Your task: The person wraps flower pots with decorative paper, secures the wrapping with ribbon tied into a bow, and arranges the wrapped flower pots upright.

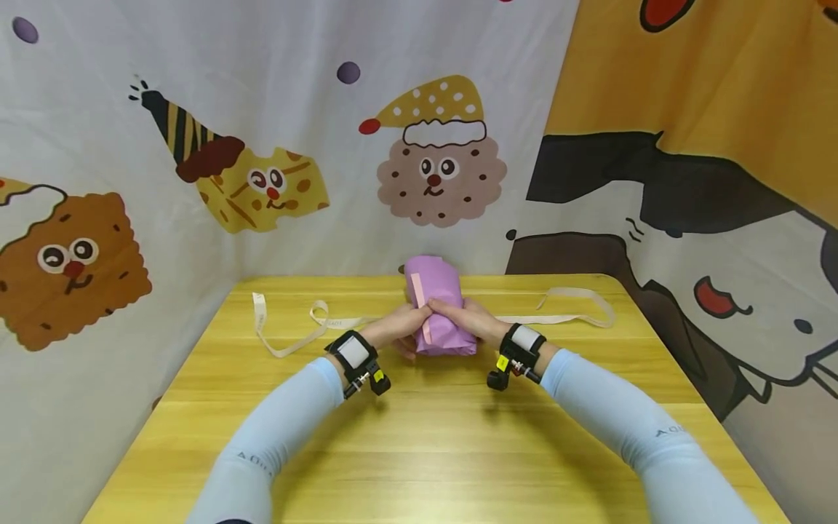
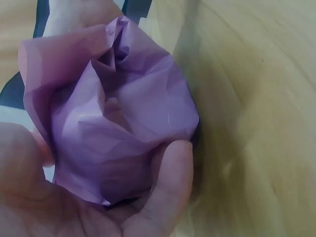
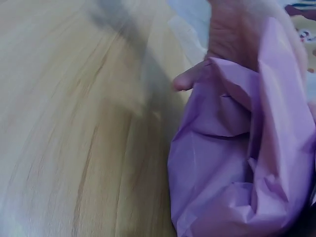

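Note:
A package wrapped in purple paper (image 1: 444, 280) lies on the table in the head view, with a pale pink strip (image 1: 417, 291) along its top. My left hand (image 1: 397, 327) grips its left side and my right hand (image 1: 481, 322) its right, the thumbs meeting on top. The near end of the paper (image 2: 126, 94) shows loose, crumpled folds around a hollow in the left wrist view. Fingers (image 2: 173, 173) of my left hand curl under that end. In the right wrist view the folded paper (image 3: 212, 163) hides most of my right hand.
A cream ribbon with print spreads out from behind the package, its left part (image 1: 260, 313) looped and its right part (image 1: 550, 319) bent back. The wooden table (image 1: 425, 451) reaches a curtain (image 1: 294, 44) with cartoon prints at the back.

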### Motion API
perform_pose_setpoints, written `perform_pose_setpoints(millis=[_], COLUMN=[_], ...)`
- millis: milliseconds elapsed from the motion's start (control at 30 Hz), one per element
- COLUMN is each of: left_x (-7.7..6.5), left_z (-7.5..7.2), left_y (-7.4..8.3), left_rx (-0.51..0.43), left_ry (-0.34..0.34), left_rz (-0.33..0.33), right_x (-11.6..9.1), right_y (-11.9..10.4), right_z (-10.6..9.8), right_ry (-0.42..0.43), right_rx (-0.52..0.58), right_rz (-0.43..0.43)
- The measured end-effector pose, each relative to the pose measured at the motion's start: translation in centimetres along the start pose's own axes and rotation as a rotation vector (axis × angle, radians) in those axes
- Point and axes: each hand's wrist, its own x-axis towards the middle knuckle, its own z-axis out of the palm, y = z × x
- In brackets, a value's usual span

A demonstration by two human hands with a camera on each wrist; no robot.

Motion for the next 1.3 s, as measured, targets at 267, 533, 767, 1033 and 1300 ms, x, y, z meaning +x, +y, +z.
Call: perform_pose_setpoints(millis=[267,533,767,1033,1300], left_x=[-0.2,-6.1,-11.1,-9.9,-10.8], left_z=[-2.3,-11.6,-17.0,-17.1,-17.4], left_y=[-2.0,-4.8,-8.4,-12.4,-8.0], left_rx=[-0.102,0.297,0.751,0.855,0.516], left_ry=[0.001,0.221,0.361,0.375,0.362], left_rz=[-0.032,-0.014,-0.130,0.091,0.161], right_x=[0.3,0.4,0.1,0.1,0.2], right_y=[-0.2,-0.6,-0.4,0.0,0.0], right_z=[0.7,1.4,1.1,0.9,1.0], right_ry=[-0.003,0.017,-0.011,0.023,0.025], right_rx=[0.108,0.092,0.083,0.081,0.066], right_rz=[-0.005,-0.005,-0.015,-0.014,-0.041])
